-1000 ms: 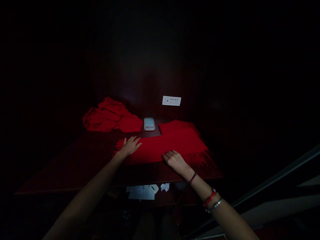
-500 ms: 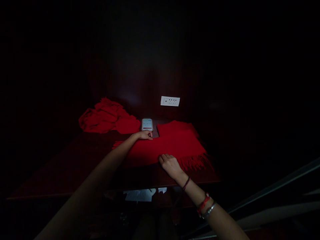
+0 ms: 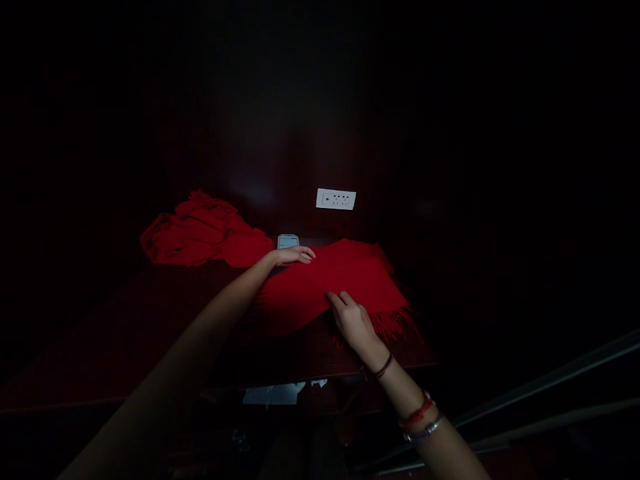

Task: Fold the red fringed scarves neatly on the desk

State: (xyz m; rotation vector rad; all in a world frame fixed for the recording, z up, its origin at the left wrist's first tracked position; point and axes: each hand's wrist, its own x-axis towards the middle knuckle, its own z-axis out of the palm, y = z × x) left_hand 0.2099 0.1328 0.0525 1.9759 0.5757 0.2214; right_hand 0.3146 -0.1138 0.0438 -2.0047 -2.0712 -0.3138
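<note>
A red fringed scarf (image 3: 300,297) lies across the dark table in front of me, its tassels hanging at both the left and right ends. At its far edge, my left hand (image 3: 295,255) has its fingers curled onto the cloth. My right hand (image 3: 354,323) pinches the near edge, thumb and forefinger together close to the right-hand tassels. Behind this upper cloth, more red fabric lies in a flat layer, partly covered. A phone (image 3: 287,241) with a lit screen is just beyond my left hand, which hides its lower part.
A crumpled heap of red fabric (image 3: 205,230) sits at the back left of the table (image 3: 120,333). A white socket panel (image 3: 336,199) is on the wall behind. Below the table's front edge are pale papers (image 3: 273,394). The surroundings are very dark.
Both hands have shifted away from me and slightly right with the scarf. Its far edge now covers more of the red layer behind, and its near edge slants. My left hand now covers part of the phone.
</note>
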